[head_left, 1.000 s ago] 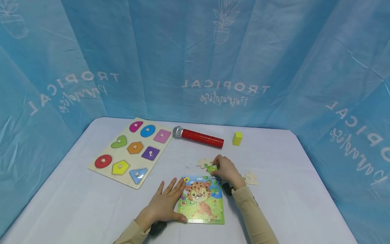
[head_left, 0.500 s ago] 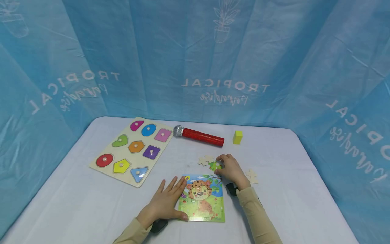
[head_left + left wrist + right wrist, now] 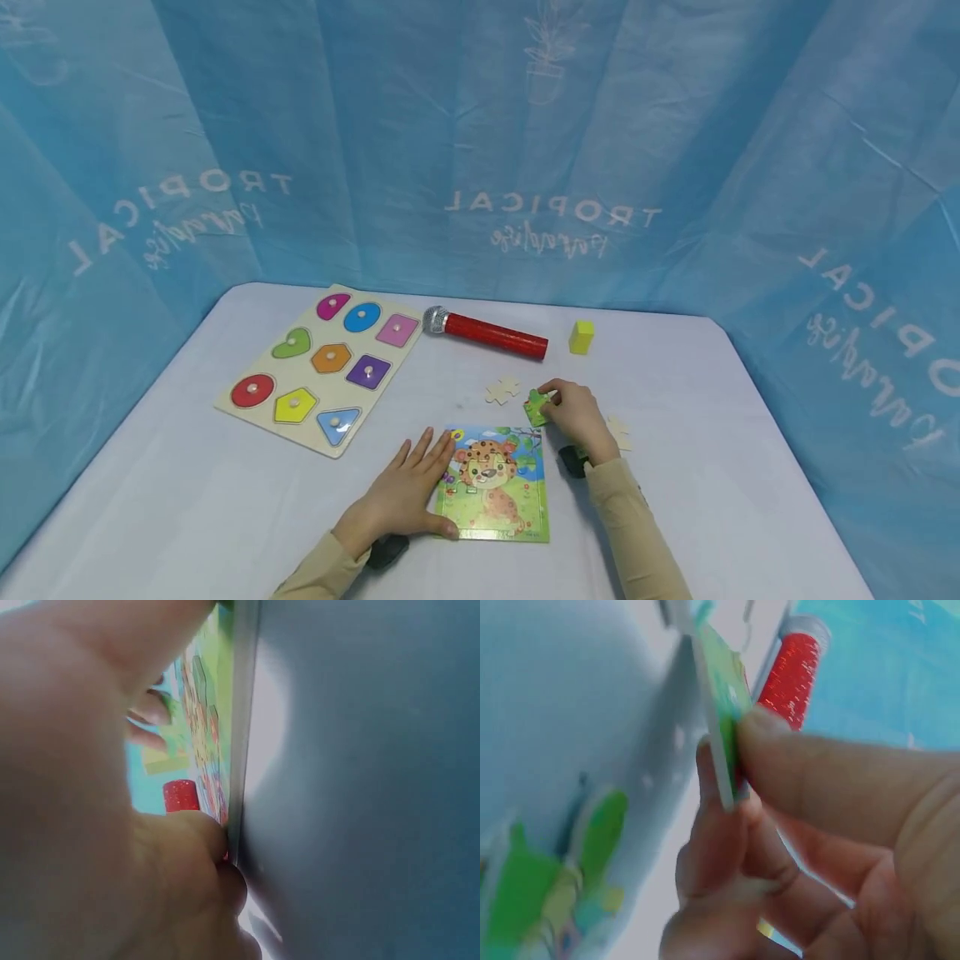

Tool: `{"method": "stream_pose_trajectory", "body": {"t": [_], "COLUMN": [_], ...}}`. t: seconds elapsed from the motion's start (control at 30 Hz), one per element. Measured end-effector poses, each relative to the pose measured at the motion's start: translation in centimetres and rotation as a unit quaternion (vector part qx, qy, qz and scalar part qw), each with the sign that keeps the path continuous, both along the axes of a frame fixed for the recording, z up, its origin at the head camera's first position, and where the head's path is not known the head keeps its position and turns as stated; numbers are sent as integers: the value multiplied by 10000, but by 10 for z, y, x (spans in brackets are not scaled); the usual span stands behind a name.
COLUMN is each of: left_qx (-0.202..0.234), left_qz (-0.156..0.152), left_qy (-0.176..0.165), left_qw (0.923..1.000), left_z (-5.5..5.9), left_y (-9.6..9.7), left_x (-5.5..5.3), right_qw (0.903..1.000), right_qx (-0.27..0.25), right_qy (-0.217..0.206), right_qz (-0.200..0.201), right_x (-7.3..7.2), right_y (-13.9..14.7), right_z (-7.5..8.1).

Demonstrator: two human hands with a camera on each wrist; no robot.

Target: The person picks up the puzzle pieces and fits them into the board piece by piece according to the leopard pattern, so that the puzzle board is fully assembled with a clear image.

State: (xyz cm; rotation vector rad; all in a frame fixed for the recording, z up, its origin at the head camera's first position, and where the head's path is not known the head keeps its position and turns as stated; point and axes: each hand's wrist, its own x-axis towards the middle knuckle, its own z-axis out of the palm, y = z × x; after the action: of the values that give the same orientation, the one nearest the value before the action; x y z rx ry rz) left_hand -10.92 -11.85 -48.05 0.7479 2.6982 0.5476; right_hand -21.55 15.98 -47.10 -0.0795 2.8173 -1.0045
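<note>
A square jigsaw puzzle (image 3: 498, 500) with a spotted leopard cub lies near the front of the table. Spread fingers of my left hand (image 3: 405, 496) rest along its left side, the thumb at the lower left corner. In the left wrist view that hand lies against the edge of the puzzle board (image 3: 244, 712). My right hand (image 3: 581, 417) pinches a green puzzle piece (image 3: 536, 407) just beyond the puzzle's upper right corner. Thumb and fingers grip the piece (image 3: 724, 712) from both faces in the right wrist view, and it stands tilted on edge.
A plain-backed puzzle piece (image 3: 502, 389) lies left of the right hand, another loose piece (image 3: 619, 433) right of it. Farther back are a red microphone (image 3: 491, 333) and a yellow block (image 3: 581, 337). A shape-peg board (image 3: 315, 400) lies at the left.
My right hand has lifted the green piece away from the plain-backed piece and moved it slightly right, tilting it. The left hand stays on the puzzle.
</note>
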Motion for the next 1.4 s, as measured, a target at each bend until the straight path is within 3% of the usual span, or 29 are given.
{"method": "stream_pose_trajectory", "body": {"t": [0.1,0.2,0.3,0.43,0.5,0.57,0.7,0.87,1.17,1.4], "left_qx": [-9,70,115,3,-62,-85,-66,-104,-98,-37], "left_qz": [-97,-182,-285,-307,-269,-259,-253,-300,-294,-281], "left_qy": [74,47,-6,38,119,187,185,226,333,282], "left_qw": [9999,9998,9995,9995,9995,9995,9995,9992,9990,9992], "left_z": [2,4,6,5,4,2,1,-1,-3,0], "left_y": [1,3,6,8,7,7,6,6,4,4], "left_x": [-2,-5,-7,-10,-10,-10,-10,-11,-11,-11], "right_qw": [9993,9971,9899,9671,9597,9595,9658,9683,9692,9651], "right_qx": [-295,-703,-1091,-1351,-1295,-1127,-729,-428,-250,-460], "right_qy": [-57,-281,-657,-1242,-1259,-1068,-577,-347,-417,-734], "right_qz": [-202,-49,626,1759,2155,2350,2420,2438,2415,2471], "right_x": [4,13,29,54,65,73,80,81,82,79], "right_y": [6,4,-8,-36,-51,-63,-75,-78,-80,-77], "right_z": [5,8,7,0,-3,-5,-6,-7,-5,-5]}}
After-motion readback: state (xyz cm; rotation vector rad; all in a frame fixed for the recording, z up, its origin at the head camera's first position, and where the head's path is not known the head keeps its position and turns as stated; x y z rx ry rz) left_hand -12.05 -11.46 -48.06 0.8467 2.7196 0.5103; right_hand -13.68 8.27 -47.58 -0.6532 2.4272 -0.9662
